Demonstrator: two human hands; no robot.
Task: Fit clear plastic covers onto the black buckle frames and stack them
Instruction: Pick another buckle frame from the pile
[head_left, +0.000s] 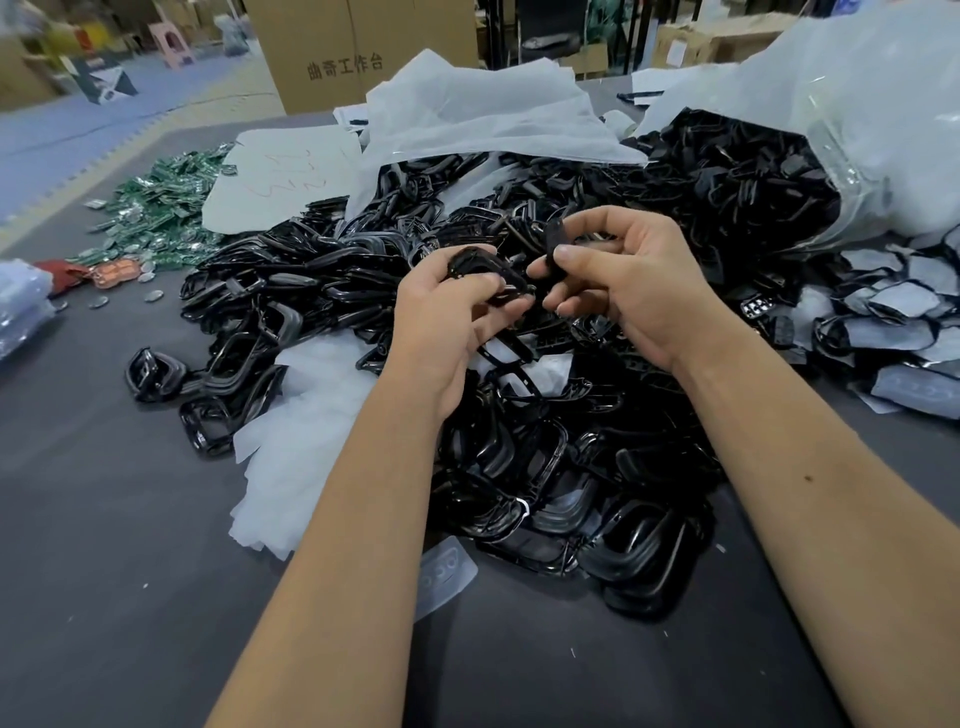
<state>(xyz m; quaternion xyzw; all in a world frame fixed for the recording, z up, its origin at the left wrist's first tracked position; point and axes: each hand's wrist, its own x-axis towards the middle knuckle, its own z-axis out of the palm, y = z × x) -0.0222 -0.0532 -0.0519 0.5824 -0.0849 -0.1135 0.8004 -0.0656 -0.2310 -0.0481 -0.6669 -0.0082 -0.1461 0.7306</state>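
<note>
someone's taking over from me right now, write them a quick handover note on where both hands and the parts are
Left hand: grips a black buckle frame above the pile.
Right hand: pinches a small dark piece between thumb and fingers, close beside the frame; whether it is a cover is too blurred to tell.
Parts: loose black frames heaped across the table; more spill from the clear bag at right. One clear plastic cover lies at the pile's near edge.
Done: no neat stack is visible.
Left: join the held pieces, then fit and stack the rest.
</note>
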